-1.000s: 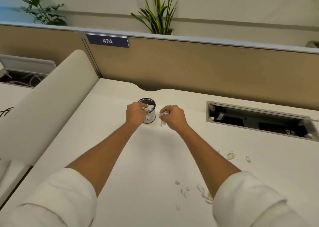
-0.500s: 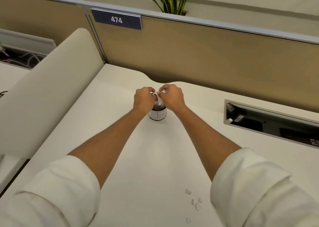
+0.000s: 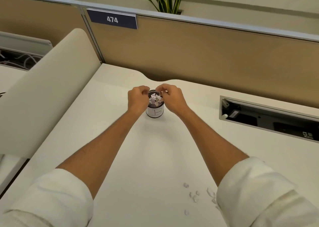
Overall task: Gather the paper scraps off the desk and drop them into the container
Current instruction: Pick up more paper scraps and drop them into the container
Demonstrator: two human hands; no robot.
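Observation:
A small black mesh container (image 3: 154, 113) with a white label marked "B" stands mid-desk, heaped with white paper scraps (image 3: 154, 99) up past its rim. My left hand (image 3: 138, 100) hovers at its left rim and my right hand (image 3: 172, 97) at its right rim. Both have their fingers curled, the tips close together over the far rim, and I see no paper between them. Several loose paper scraps (image 3: 195, 195) lie on the white desk (image 3: 120, 140) near my right sleeve.
A tan partition (image 3: 207, 54) with a "474" sign (image 3: 112, 19) closes off the back of the desk. An open cable tray (image 3: 267, 119) is sunk into the desk at right. A cream curved divider (image 3: 46, 88) runs along the left side.
Both hands came together over the container with a scrap pinched between them; that scrap now lies in the heap and the hands have drawn slightly apart. The view tilted down.

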